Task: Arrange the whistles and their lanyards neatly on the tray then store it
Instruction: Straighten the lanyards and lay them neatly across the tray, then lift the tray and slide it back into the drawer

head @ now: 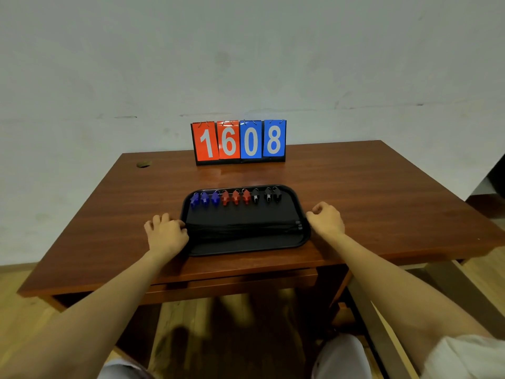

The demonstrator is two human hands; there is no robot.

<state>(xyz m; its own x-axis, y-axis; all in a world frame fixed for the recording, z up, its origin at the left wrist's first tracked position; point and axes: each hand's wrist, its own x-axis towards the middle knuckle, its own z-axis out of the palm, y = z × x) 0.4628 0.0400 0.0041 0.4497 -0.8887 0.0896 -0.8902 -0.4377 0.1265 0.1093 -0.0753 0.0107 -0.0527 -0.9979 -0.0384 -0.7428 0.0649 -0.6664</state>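
head view looks down on the black tray (240, 212), which lies on the tabletop (369, 201) just in front of us. along its far rim stands a row of blue whistles (205, 199), red whistles (235, 197) and black whistles (267, 196), sorted by colour. the black lanyards (240, 229) lie bundled across the near half, so the arranging looks done.

our left hand (166, 232) has its fingers curled on the tray's left rim. our right hand (326, 218) sits at the right rim with fingers curled, but we cannot tell whether it grips or only touches. we judge that a hand on each side keeps the tray level for lifting, so nothing slides.

behind the tray, well apart, a flip scoreboard (238, 140) reads 1608 against the wall. a ledge (232, 281) runs under the front edge; we cannot tell whether it is a drawer.
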